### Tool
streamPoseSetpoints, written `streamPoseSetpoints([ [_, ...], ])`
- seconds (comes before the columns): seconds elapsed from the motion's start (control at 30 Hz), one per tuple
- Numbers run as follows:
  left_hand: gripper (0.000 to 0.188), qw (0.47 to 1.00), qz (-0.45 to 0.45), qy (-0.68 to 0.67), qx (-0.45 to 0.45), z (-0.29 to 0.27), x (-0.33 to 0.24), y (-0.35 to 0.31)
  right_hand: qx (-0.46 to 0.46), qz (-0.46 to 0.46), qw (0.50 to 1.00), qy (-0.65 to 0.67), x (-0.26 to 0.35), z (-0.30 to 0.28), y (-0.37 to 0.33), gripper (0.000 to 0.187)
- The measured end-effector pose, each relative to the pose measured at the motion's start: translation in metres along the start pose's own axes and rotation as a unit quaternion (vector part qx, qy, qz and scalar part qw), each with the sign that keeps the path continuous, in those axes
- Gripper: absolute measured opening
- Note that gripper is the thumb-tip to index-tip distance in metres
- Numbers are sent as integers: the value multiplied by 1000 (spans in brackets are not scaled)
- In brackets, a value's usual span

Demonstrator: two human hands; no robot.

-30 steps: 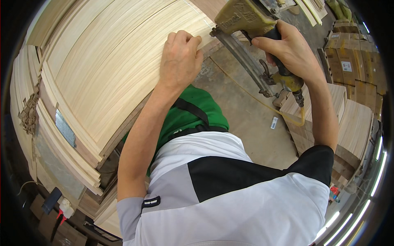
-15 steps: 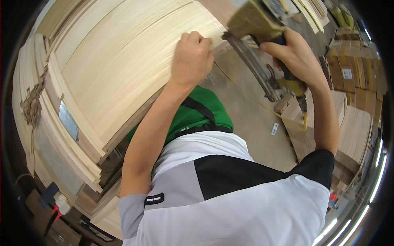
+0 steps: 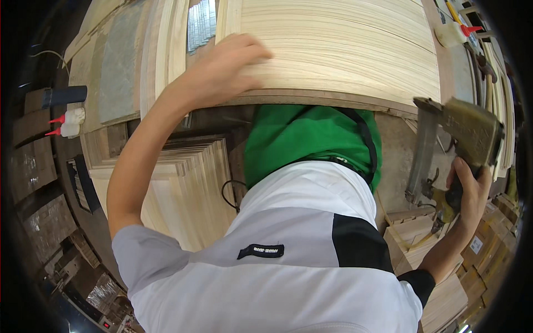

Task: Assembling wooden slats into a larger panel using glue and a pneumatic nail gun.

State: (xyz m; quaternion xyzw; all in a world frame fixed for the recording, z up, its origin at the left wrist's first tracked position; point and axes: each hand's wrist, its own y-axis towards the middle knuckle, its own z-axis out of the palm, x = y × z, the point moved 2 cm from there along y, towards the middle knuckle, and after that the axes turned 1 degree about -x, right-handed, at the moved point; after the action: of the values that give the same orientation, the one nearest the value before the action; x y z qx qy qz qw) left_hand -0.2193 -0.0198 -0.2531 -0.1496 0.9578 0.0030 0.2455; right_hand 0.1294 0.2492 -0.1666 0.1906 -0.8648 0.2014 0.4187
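1. Right hand (image 3: 471,191): wrapped round the nail gun (image 3: 472,130); the gun now hangs lower, off the panel's right corner, judged idle.
2. Left hand (image 3: 222,69): blurred, fingers loosely spread, nothing seen in it; it has left the gun's side for the panel's left end. Contact unclear.
3. Panel (image 3: 344,50): spans between and beyond both hands.
4. Metal strips (image 3: 201,25): just beyond left hand.
5. Boards (image 3: 189,194): stacked, bodyward of left hand.
6. Bottle (image 3: 451,34): red-tipped, beyond right hand.

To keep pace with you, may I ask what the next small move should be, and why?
Perhaps settle the left hand on the panel: the hand is blurred over the near-left corner, its contact unclear, while the right hand holds the nail gun off to the right.
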Motion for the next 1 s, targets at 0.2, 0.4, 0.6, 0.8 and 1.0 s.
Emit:
streamPoseSetpoints([
  [0.2, 42, 993, -4, -27, -113, 19, 14, -50, 121, -87, 989, 11, 43, 68, 6, 20],
  [0.4, 33, 986, 30, 5, -165, 30, 17, -50, 229, -108, 967, 14, 83, 122, 4, 25],
  [0.6, 29, 981, 37, -11, -190, 30, 18, -47, 283, -158, 946, -11, 105, 159, 0, 24],
  [0.8, 25, 978, 27, -15, -206, 36, 22, -47, 289, -255, 918, -95, 116, 184, 0, 27],
  [1.0, 17, 973, 29, -27, -229, 39, 23, -46, 322, -261, 904, -105, 121, 201, -1, 28],
])
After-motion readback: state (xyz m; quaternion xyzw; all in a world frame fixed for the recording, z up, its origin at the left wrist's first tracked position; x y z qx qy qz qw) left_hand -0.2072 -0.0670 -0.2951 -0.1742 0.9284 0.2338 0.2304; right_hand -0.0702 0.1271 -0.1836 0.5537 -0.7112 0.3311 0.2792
